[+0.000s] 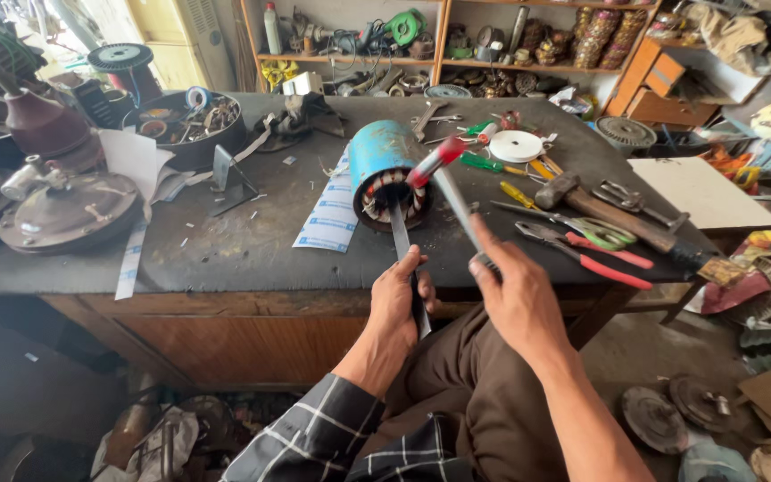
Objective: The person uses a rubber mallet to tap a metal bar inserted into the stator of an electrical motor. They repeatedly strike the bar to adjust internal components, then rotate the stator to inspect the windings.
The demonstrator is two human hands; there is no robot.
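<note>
A blue motor stator lies on its side on the dark workbench, its open end with copper windings facing me. My left hand grips a flat metal bar whose tip reaches into the stator's bore. My right hand holds a small hammer by its metal handle, the red head raised just in front of the stator's open end, next to the bar's far end.
To the right on the bench lie a wooden-handled hammer, red-handled pliers, green scissors, screwdrivers and a white tape roll. A paper strip sits left of the stator. Brown motor covers crowd the left; shelves stand behind.
</note>
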